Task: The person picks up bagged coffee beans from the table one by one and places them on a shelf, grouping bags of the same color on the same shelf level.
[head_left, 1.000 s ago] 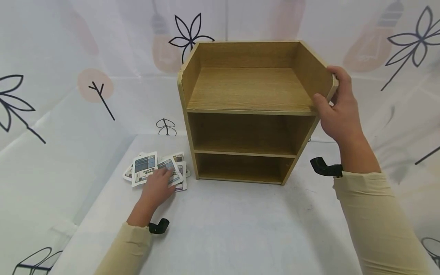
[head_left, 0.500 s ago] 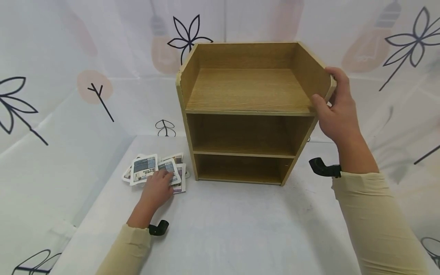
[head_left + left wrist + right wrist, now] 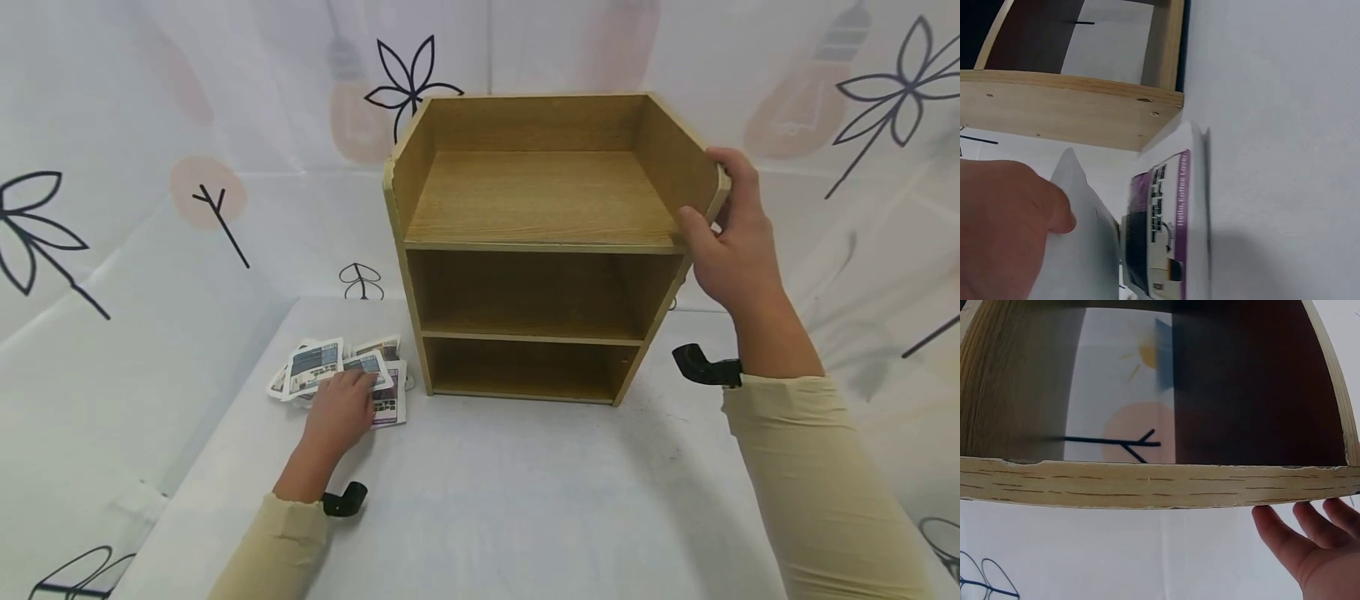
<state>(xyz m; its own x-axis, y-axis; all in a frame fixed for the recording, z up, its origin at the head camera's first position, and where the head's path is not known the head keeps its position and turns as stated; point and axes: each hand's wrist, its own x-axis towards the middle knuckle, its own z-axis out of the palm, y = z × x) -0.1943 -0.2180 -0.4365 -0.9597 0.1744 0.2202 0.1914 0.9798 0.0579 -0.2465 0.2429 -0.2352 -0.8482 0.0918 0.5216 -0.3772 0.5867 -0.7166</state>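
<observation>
arm stretching forward, your left hand (image 3: pixel 342 410) is pinching a packet (image 3: pixel 371 363) left of the shelf unit (image 3: pixel 536 200), the packet's long axis slanting away from you. your right hand (image 3: pixel 735 237) is gripping the unit's right side, its shelves facing you.

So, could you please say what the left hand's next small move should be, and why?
I'd probably raise the tilted packet clear of the purple-labelled packet, since the left hand pinches it while the right hand holds the shelf unit.

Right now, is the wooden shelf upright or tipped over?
Upright: in the head view, the wooden shelf stands on the table, its levels one above another, the right hand holding its upper side.
</observation>
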